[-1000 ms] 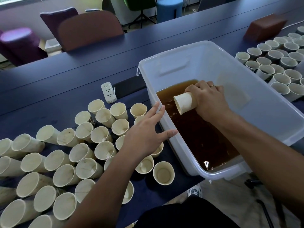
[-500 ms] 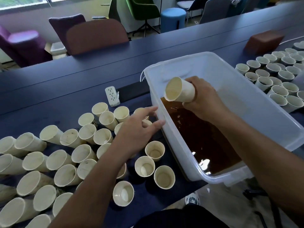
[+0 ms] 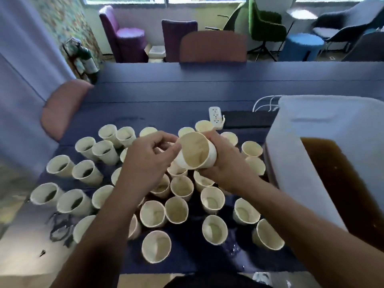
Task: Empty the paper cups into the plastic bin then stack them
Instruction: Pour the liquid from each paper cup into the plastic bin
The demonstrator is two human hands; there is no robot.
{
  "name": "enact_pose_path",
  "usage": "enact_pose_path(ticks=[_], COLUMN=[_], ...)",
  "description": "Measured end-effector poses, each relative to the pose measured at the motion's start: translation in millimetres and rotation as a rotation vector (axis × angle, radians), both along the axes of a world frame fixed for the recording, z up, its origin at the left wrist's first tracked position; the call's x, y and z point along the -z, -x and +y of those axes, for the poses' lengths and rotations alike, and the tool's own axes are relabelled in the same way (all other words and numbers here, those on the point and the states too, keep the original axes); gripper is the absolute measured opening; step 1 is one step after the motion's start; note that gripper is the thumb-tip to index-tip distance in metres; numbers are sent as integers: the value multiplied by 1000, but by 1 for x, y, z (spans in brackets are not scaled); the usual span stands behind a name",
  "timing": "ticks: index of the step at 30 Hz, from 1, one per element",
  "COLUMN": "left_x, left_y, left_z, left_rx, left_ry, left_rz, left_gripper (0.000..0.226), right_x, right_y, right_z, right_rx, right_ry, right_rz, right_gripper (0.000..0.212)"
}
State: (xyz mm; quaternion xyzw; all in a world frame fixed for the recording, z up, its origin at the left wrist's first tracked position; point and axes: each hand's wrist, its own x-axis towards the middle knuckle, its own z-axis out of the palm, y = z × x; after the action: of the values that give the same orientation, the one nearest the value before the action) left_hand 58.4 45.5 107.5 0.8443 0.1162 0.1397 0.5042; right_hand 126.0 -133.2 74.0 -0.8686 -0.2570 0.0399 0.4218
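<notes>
Counting what's sitting on the dark blue table (image 3: 187, 94): I'm getting roughly 30 paper cups in the cluster (image 3: 176, 209), hard to be exact since both arms are covering some of them. Most are standing upright and packed close together, many touching. There's 1 plastic bin (image 3: 307, 142) at the right edge with brown liquid (image 3: 342, 183) pooling inside it, and 1 white power strip (image 3: 216, 117) lying just behind the cups.

The right hand (image 3: 226, 165) is gripping 1 empty cup (image 3: 195, 150), fingers curling around its wall, holding it tipped on its side above the cluster with the mouth facing the camera. It's sitting left of the bin, not over it.

The left hand (image 3: 145, 161) is hovering right beside that cup's rim with fingers loosely curling inward; thumb and fingertips (image 3: 174, 146) are looking like they're just meeting the rim, but I can't tell whether they're actually pinching it or only touching.

Behind the table there are 2 purple chairs (image 3: 126, 38), 1 brown chair back (image 3: 212, 46), 1 green chair (image 3: 264, 26) and 1 blue stool (image 3: 301, 48).
</notes>
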Motion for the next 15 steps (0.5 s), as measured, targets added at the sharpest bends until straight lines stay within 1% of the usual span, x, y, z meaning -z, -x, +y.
enact_pose_path(ticks=[3,5,7,9,11,15], left_x=[14,24,29,31,33,45], left_y=[32,56,81,106,131,179], left_z=[42,69,90,112,134,168], left_rx=[-88,-165,-238,-322,-415,-603], left_ry=[-10,-18,-26,-13,-7,-21], left_rz=[39,64,90,111,121,122], left_gripper=[16,20,16,8,8,27], right_x=[14,26,37,47,54,64], right_y=[16,26,34,41,44,47], right_z=[50,82,108,131,151,194], right_rx=[-121,-215,-316,-391,-412,-426], right_ry=[40,135,218,243,261,240], right_rz=[39,36,55,47,29,62], right_gripper=[72,76,80,79,72,45])
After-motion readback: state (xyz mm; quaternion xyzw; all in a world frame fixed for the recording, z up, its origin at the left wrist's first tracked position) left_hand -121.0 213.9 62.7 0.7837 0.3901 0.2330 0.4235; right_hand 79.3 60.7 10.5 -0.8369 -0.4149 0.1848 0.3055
